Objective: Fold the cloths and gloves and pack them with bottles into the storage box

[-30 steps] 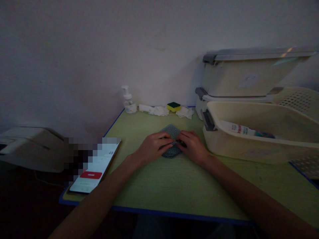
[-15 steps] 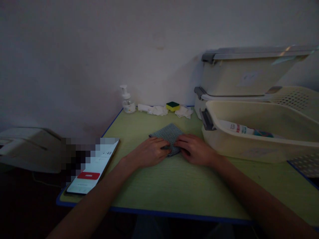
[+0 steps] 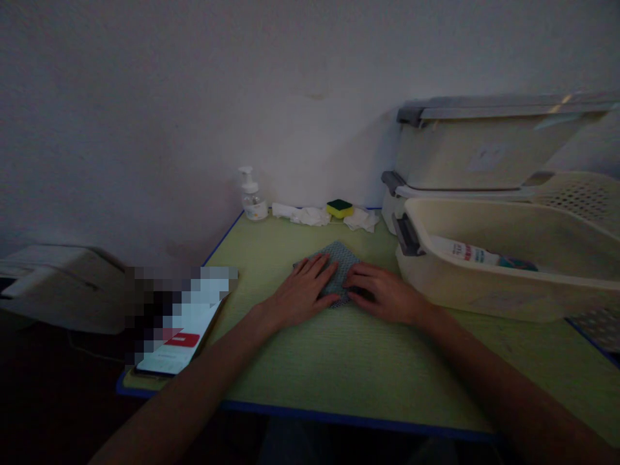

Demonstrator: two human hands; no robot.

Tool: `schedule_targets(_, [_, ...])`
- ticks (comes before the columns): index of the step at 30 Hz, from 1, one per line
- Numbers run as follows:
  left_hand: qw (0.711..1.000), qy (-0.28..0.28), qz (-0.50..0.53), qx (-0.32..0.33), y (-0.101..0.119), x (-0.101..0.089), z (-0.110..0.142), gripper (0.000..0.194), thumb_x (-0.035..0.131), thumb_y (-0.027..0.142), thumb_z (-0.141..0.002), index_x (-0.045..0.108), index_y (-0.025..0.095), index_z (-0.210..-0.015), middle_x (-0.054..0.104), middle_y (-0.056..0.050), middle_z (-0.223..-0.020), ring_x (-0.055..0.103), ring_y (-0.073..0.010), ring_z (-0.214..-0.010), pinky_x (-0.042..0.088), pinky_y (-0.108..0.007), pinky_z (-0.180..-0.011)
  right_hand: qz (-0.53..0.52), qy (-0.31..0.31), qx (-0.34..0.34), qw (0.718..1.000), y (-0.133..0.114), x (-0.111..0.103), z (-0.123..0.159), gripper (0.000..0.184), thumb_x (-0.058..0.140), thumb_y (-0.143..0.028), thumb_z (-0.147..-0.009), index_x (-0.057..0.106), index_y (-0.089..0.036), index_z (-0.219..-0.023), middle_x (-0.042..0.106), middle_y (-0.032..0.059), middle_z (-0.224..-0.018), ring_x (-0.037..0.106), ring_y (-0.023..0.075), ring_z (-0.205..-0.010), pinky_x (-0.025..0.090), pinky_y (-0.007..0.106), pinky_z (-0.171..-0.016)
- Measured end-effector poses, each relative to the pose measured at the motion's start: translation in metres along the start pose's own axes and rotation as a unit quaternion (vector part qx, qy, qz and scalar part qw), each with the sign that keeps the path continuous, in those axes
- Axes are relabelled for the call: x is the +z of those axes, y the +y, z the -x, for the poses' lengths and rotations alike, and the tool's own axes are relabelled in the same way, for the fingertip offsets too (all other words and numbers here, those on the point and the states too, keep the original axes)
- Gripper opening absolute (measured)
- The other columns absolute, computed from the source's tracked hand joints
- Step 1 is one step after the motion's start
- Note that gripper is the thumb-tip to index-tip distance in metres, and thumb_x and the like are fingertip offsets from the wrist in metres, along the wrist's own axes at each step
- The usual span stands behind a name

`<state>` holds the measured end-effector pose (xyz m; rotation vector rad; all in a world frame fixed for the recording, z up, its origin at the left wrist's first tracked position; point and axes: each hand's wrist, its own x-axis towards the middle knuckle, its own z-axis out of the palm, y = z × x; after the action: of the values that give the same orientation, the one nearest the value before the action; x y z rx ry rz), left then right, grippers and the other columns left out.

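A folded grey-blue patterned cloth (image 3: 341, 258) lies on the green table (image 3: 310, 368), one corner toward the wall. My left hand (image 3: 307, 290) rests flat on its left part, fingers stretched and spread, thumb near the front corner. At the cloth's right edge, my right hand (image 3: 382, 290) has its fingers bent, with fingertips and thumb on the fabric; the exact grip is partly hidden.
Beside my left forearm lies a lit phone (image 3: 179, 349). Along the wall are a pump bottle (image 3: 254, 200), crumpled white tissues (image 3: 310, 215) and a yellow-green sponge (image 3: 340, 208). An open cream bin (image 3: 484, 290) stands right, before a stacked lidded box (image 3: 450, 152).
My left hand's bent fingers have straightened and spread flat over the cloth. My right hand stays at the right edge. The whole view has shifted slightly.
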<state>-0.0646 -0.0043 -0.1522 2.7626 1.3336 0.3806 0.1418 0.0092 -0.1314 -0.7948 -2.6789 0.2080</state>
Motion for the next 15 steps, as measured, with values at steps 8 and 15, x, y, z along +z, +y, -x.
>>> schedule_targets(8, [0.998, -0.045, -0.044, -0.032, -0.0001, 0.0045, 0.0018, 0.061, 0.026, 0.051, -0.092, 0.027, 0.016, -0.142, 0.021, -0.016, -0.15, 0.015, -0.0318, -0.139, 0.021, -0.052, -0.108, 0.047, -0.014, -0.005, 0.999, -0.0027, -0.0013, 0.0012, 0.024, 0.062, -0.03, -0.078, 0.064, -0.015, -0.098, 0.062, 0.0098, -0.093, 0.058, 0.0209, -0.085, 0.049, 0.035, -0.076])
schedule_targets(15, [0.996, -0.068, -0.034, -0.042, 0.0007, 0.0007, 0.0005, 0.062, 0.026, 0.052, -0.092, 0.026, 0.015, -0.142, 0.019, -0.016, -0.15, 0.015, -0.0317, -0.139, 0.019, -0.049, -0.109, 0.141, -0.045, -0.036, 0.988, -0.0022, -0.0023, -0.0013, 0.016, 0.057, -0.018, -0.082, 0.065, -0.015, -0.096, 0.064, 0.0087, -0.093, 0.061, 0.0205, -0.087, 0.05, 0.035, -0.079])
